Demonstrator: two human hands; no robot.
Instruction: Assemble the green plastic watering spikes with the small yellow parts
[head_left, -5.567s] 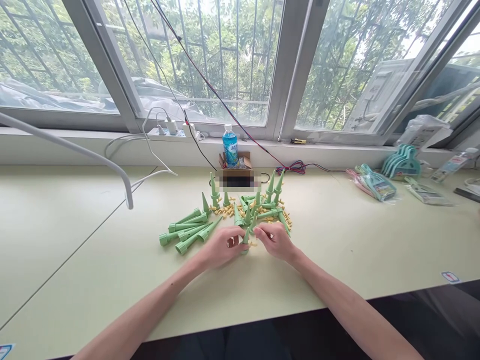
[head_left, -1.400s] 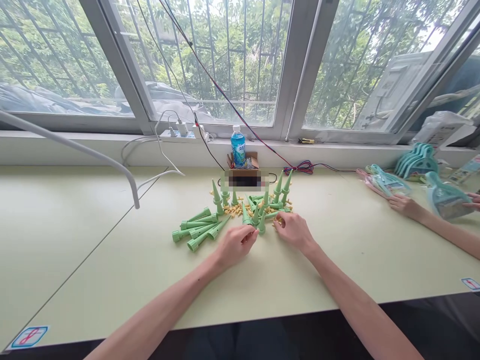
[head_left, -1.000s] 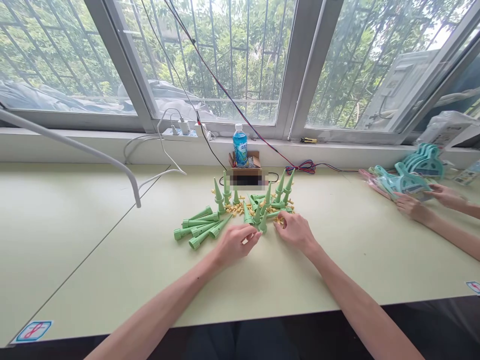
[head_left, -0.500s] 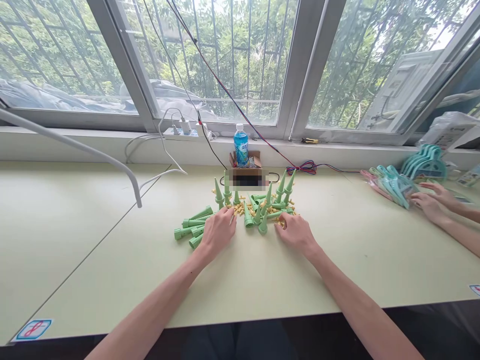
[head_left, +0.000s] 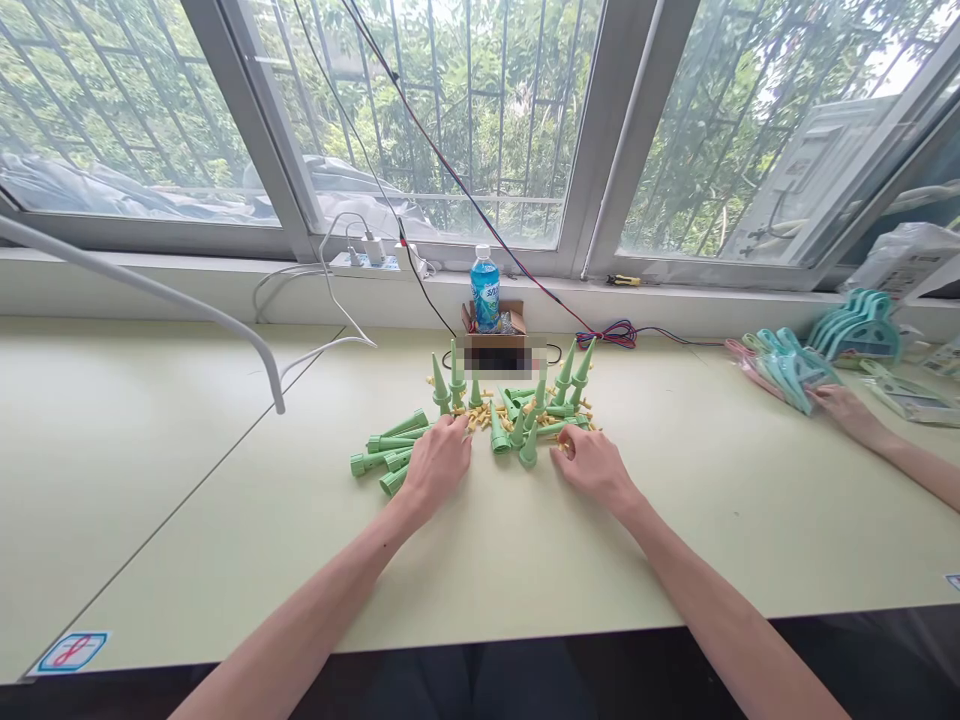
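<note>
Front edge of the desk [head_left: 480, 570] crosses the lower frame, rising slightly from lower left to right; printed sticker [head_left: 73, 651] at its lower-left corner. Both forearms pass over this edge. A broad stretch of desk top lies between them, giving side-to-side room short of the parts; another extends right of the right forearm. A dark seam runs diagonally across the left side.

Left hand [head_left: 439, 460], centre frame: palm down, fingers bent, over the tips of the lying green spikes [head_left: 373, 462]; cannot tell whether it grips one. Right hand [head_left: 592, 462]: thumb and fingers curled at the right margin of the pile, beside yellow fittings [head_left: 487, 415]; any held piece is hidden, grasp undetermined.

Between the hands, one green upright spike [head_left: 529, 448] stands at the near margin of the pile. Further back, more spikes stand or lie among the fittings, leaving little room there.

Beyond the pile: cardboard box [head_left: 513, 310], front blurred, with blue-liquid bottle [head_left: 486, 292]. Coiled red-and-blue wires [head_left: 619, 335] to its right. Far right, a co-worker's hand [head_left: 847, 412] touches or nearly touches turquoise packaged items [head_left: 784, 370].
</note>
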